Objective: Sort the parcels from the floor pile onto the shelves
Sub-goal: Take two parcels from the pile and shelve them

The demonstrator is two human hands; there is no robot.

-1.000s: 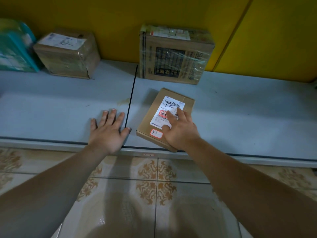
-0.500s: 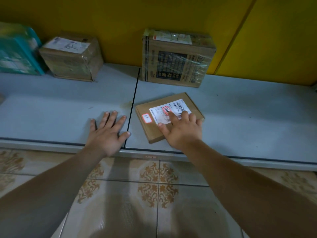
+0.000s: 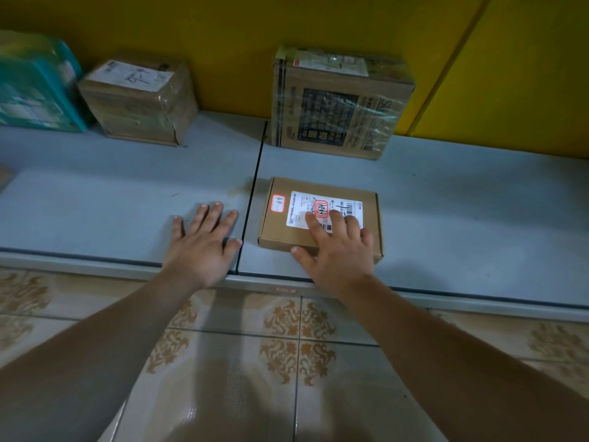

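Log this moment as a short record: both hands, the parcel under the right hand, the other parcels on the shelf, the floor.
left hand: flat on the shelf, fingers spread, just left of the black seam
right hand: fingers straight on the flat parcel, over its label, thumb at the near edge
flat parcel: lies label up near the shelf's front, right of the seam
back row: teal package, taped box, tall box, along the yellow wall
floor: patterned tiles

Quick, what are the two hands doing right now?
Left hand: open, flat on the shelf, holding nothing.
Right hand: open, straight fingers pressing on the flat parcel.
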